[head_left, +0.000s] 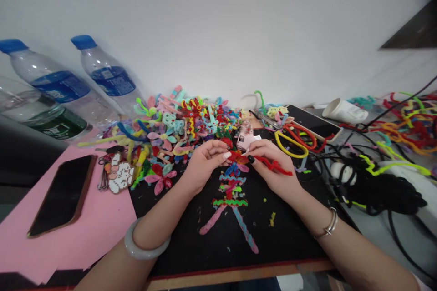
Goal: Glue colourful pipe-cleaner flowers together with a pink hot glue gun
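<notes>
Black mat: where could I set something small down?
Bar small scraps, the black mat is bare between left forearm and pink strip, and between blue strip and right forearm. The pink sheet has room between phone and left forearm. Crowded: the colourful heap behind the left hand, the black tangle beyond the right forearm.

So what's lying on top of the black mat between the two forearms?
Wavy pipe-cleaner strips set in rows, two longer strips slanting apart below, and small yellow scraps. The mat beneath the left hand and right hand is covered, so anything there can't be seen.
</notes>
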`<state>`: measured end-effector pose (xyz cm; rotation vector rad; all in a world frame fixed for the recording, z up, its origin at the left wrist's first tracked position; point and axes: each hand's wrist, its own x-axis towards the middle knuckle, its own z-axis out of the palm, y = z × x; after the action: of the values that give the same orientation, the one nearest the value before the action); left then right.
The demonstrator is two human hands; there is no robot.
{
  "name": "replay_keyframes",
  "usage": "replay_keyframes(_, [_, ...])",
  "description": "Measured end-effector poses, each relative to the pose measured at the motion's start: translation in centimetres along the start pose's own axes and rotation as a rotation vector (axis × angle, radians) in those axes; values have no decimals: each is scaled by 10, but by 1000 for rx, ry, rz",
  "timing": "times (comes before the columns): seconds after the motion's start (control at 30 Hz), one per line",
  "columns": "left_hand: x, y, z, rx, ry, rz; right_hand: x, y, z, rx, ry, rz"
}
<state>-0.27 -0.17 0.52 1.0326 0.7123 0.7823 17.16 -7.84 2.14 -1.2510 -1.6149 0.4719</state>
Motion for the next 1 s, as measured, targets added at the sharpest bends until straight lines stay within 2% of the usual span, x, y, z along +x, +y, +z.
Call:
replay_keyframes(0.3, [0,-1,1,-41,27,-6,-1,-6,2,-111,25,-68])
replay_keyframes(0.47, [-1,0,3,-70,70,-10,-3,-5,4,-154,-28,-84])
replay_keyframes(0.7, [-2,1,6,-92,113,-18,-3,-5,6,-137,-42,-158])
replay_keyframes(1.0, [-5,-3,10,-125,150,6,-5,-2,11,-130,-33,-143])
